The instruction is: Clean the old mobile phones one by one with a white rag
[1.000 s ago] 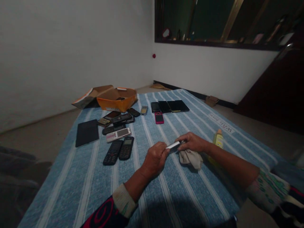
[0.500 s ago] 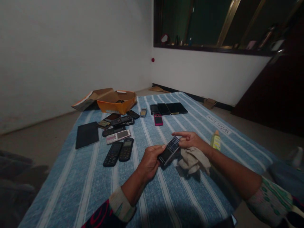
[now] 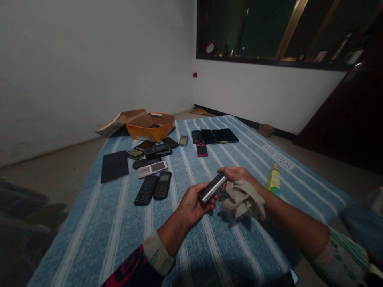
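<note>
A dark keypad mobile phone (image 3: 212,188) with a silver side edge is held tilted above the striped cloth cover. My left hand (image 3: 193,202) is closed around its near end, fingers beneath it. At its far end, the fingers of my right hand (image 3: 237,174) grip the phone too. A crumpled beige cloth (image 3: 243,201) hangs from my right hand and hides part of the palm. Left of my hands lie two black keypad phones, one (image 3: 146,190) beside the other (image 3: 162,185). A pink-framed phone (image 3: 202,150) rests beyond them, below a row of dark phones (image 3: 208,136).
An opened orange box (image 3: 149,131) stands at the far left of the bed-like surface (image 3: 185,167). Near it are a black tablet-like slab (image 3: 114,166), a white-pink phone (image 3: 152,169) and several other phones. A yellow-green bottle (image 3: 274,180) lies beside my right forearm.
The phone has been turned so its silver side edge faces me. My right index finger, earlier stretched over the phone, is now curled at its far end. The view has shifted slightly.
</note>
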Demonstrator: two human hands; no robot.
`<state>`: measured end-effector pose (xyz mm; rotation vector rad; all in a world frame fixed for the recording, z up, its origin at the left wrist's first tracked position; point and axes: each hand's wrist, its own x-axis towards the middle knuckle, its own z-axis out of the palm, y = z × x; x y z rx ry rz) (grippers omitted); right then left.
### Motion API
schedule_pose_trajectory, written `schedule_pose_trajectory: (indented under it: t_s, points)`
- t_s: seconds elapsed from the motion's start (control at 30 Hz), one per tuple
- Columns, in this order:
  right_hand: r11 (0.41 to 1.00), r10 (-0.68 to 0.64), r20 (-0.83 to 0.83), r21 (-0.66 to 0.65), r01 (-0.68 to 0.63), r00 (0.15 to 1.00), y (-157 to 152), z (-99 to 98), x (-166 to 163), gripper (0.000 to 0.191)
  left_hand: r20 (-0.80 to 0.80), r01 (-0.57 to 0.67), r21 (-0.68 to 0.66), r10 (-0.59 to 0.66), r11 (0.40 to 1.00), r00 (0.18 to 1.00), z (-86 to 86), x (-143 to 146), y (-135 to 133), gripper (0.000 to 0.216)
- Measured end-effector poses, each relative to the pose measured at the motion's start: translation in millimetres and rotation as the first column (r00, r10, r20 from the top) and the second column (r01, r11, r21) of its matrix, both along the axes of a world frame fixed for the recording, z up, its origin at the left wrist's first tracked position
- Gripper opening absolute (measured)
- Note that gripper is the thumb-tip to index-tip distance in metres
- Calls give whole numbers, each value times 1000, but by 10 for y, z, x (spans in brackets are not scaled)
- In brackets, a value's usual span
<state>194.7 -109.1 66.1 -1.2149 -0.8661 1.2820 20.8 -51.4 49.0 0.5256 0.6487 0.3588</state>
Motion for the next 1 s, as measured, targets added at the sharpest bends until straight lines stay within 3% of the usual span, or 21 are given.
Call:
schedule_pose_trajectory:
  t_s: [0.4,1.0]
  points:
    - [1000,11,-41,6,-11,999,-27,-13,-47,55,-3,-37,0,37,999,999,-24,12,-27,31]
    - [1000,12,-56,0,-12,998,26,-128,-97,70,-17,-106,-46,105,993,994,-28,15,-22,33]
